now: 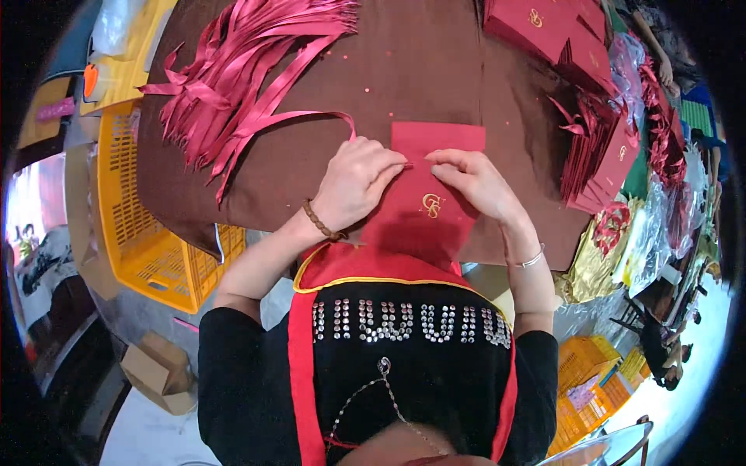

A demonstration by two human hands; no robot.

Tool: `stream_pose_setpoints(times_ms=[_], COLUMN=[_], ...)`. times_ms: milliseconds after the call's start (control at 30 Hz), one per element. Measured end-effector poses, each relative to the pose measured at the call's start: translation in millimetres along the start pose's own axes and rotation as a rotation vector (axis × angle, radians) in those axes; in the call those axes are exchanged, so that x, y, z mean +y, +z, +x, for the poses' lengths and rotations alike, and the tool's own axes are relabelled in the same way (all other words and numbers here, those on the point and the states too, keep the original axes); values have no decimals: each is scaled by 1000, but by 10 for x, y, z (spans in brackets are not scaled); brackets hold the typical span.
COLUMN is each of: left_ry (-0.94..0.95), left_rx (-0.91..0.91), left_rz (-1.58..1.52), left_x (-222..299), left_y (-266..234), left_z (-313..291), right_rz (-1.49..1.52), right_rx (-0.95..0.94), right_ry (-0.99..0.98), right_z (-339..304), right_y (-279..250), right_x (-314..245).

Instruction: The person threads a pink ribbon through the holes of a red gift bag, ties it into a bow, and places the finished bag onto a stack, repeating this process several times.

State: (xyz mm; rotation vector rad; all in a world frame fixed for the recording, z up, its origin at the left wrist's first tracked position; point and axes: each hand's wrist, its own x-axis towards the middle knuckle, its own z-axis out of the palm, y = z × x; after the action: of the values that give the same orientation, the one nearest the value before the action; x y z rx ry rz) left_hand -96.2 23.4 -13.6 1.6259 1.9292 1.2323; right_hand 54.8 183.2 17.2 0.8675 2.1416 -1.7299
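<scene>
A flat red paper bag (435, 136) with a gold emblem lies in front of me at the table's near edge. My left hand (359, 179) pinches the tip of a dark red ribbon (311, 115) over the bag's left side. That ribbon trails back to a large heap of ribbons (233, 85) on the left. Close by, my right hand (475, 185) rests on the bag's right side, thumb and forefinger closed together. What those right fingertips hold, if anything, is too small to make out.
Stacks of red paper bags (536, 27) lie at the far right; another stack with ribbons (594, 159) stands at the right edge of the brown tablecloth (420, 62). A yellow crate (132, 233) is at left, clear plastic wrapping (657, 225) at right, an open cardboard box (159, 373) below left.
</scene>
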Motion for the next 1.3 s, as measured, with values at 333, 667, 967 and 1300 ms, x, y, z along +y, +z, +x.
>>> stream_pose_setpoints(times_ms=[333, 667, 967, 1300], left_ry=[185, 214, 153, 271], left_rx=[10, -2, -64, -3], left_rz=[349, 498, 608, 490], left_x=[159, 292, 427, 434], left_y=[157, 147, 130, 3], left_z=[47, 82, 76, 218], right_rz=[63, 24, -137, -92], right_rx=[53, 43, 115, 146], right_ry=[-156, -148, -226, -188], right_z=[-28, -120, -213, -295], right_y=[24, 14, 112, 135], right_x=[220, 139, -34, 15])
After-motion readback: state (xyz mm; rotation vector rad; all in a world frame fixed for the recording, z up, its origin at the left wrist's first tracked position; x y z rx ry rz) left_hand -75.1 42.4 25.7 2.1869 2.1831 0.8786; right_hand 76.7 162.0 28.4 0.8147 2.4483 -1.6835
